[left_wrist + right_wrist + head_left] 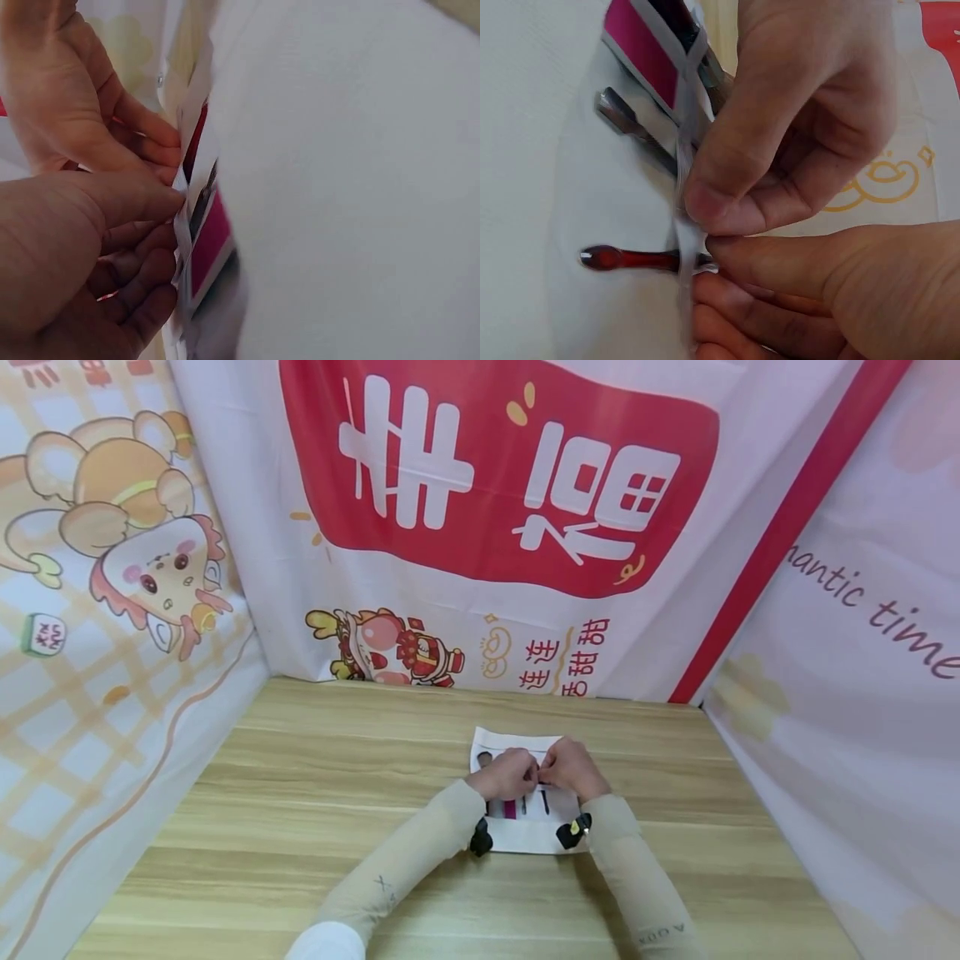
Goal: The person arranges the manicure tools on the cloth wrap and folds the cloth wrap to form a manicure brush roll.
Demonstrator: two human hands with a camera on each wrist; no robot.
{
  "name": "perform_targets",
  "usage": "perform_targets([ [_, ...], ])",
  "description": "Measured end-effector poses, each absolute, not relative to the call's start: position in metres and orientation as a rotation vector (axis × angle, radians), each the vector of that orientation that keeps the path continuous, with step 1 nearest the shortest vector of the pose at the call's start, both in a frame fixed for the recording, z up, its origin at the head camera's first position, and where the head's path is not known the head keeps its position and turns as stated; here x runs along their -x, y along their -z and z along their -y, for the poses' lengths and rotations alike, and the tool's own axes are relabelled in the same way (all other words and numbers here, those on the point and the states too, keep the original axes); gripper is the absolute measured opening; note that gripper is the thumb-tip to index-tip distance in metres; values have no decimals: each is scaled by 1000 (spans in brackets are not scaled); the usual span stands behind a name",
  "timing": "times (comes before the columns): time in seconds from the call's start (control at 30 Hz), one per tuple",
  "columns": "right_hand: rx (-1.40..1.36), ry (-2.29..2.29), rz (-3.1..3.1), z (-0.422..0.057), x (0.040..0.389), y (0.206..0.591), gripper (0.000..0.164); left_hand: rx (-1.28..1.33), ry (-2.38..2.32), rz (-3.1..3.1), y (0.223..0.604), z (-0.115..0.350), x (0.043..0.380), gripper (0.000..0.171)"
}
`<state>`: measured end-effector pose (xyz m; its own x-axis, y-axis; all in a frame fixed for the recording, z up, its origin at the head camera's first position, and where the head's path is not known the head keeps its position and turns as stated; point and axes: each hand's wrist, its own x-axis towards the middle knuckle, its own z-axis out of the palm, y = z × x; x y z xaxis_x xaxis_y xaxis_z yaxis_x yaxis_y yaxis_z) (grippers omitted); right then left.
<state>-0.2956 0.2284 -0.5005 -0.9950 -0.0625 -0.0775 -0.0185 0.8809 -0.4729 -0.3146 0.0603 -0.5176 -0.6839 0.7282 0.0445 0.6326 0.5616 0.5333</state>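
Note:
A white sheet-like tool case (517, 837) lies spread on the table, with a narrow white strap (684, 157) across its slim tools. My left hand (513, 774) pinches the strap between thumb and fingers, near a metal tool with a flattened end (619, 111). Right beside it, my right hand (573, 768) pinches the same strap, its thumb at the thin end of a small red-handled tool (630, 259). A magenta flat piece (211, 244) with a pale edge sits under the strap on the left hand's side.
The case lies on a wood-grain table (337, 760). A dark brush-like tool (484, 760) shows at the case's left side. Printed cloth walls (495, 568) rise behind the table and at both sides. Black wrist devices (573, 831) sit over the case's lower part.

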Motion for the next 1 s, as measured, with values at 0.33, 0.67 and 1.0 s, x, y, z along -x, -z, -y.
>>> perform_targets([
  [0.33, 227, 620, -2931, -243, 270, 465, 11, -1270, -665, -2698, 489, -19, 331, 23],
  [0.67, 391, 435, -2861, -245, 182, 458, 65, -1267, -298, -2678, 497, 43, 344, 84],
  [1.0, 429, 472, -2746, -239, 124, 494, 91, -1135, -267, -2641, 514, 59, 352, 98],
])
